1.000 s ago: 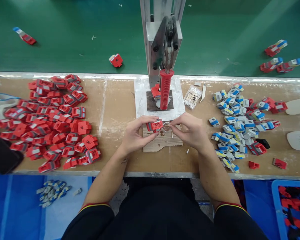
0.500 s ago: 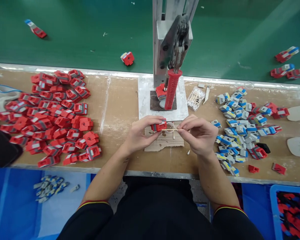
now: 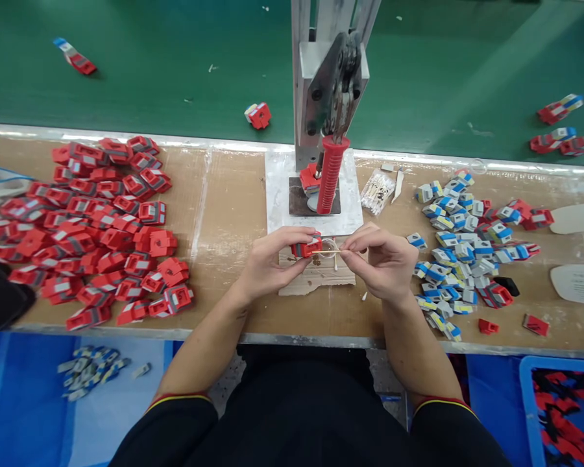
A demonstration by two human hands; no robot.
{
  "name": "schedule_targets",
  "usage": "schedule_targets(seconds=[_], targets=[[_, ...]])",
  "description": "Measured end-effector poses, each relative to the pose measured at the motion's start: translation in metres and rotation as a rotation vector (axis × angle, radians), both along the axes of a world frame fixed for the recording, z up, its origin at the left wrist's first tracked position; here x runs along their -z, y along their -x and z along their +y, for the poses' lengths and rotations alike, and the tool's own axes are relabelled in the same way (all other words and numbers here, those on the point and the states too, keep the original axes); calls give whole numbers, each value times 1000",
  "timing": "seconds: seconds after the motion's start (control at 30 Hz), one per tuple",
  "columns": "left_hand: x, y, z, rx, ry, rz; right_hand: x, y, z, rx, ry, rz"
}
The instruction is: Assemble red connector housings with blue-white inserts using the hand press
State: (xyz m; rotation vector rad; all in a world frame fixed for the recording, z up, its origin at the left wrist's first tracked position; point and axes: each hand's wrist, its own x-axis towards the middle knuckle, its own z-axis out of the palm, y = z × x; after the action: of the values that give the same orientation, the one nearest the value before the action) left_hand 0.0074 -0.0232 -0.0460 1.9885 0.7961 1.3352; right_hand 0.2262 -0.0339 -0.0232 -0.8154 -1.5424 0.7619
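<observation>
The left hand [image 3: 272, 263] is closed around a small red plastic part [image 3: 306, 247], pinched between thumb and fingertips and held just above a scrap of pale wooden board [image 3: 316, 277] at the middle of the bench. The right hand [image 3: 382, 259] is closed too, its thumb and forefinger nipping a thin cotton swab [image 3: 331, 251] whose tip reaches across to touch the red part. A small clear round dish [image 3: 329, 247] sits on the board between the two hands; what it holds is too small to make out. Behind them stands a metal hand press [image 3: 328, 91] with a ribbed red lever grip [image 3: 329, 175], another red piece seated at its base. A clear bag of swabs [image 3: 378, 192] lies just right of the press. Left on the brown benchtop [image 3: 228, 201] spreads a heap of red housings [image 3: 92, 227]; right, a heap of blue-and-grey clips [image 3: 460, 250]. A blue bin [image 3: 525, 402] at lower right holds red and black pieces.
</observation>
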Motion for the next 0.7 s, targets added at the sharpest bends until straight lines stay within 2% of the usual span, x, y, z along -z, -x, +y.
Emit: schedule_targets(seconds=[0.4,0.5,0.6,0.67,0.7], targets=[[-1,3,0,-21,16,27,-4,-18,2,43,-38,-35],[-1,5,1,-28,20,36,-3,-21,6,-5,-28,-255],[1,7,2,-35,43,37,-2,-19,10,-127,17,-527],[3,9,2,-54,74,27,-4,-26,11,-187,20,-553],[5,10,3,-66,96,11,-6,-35,11,-154,18,-527]])
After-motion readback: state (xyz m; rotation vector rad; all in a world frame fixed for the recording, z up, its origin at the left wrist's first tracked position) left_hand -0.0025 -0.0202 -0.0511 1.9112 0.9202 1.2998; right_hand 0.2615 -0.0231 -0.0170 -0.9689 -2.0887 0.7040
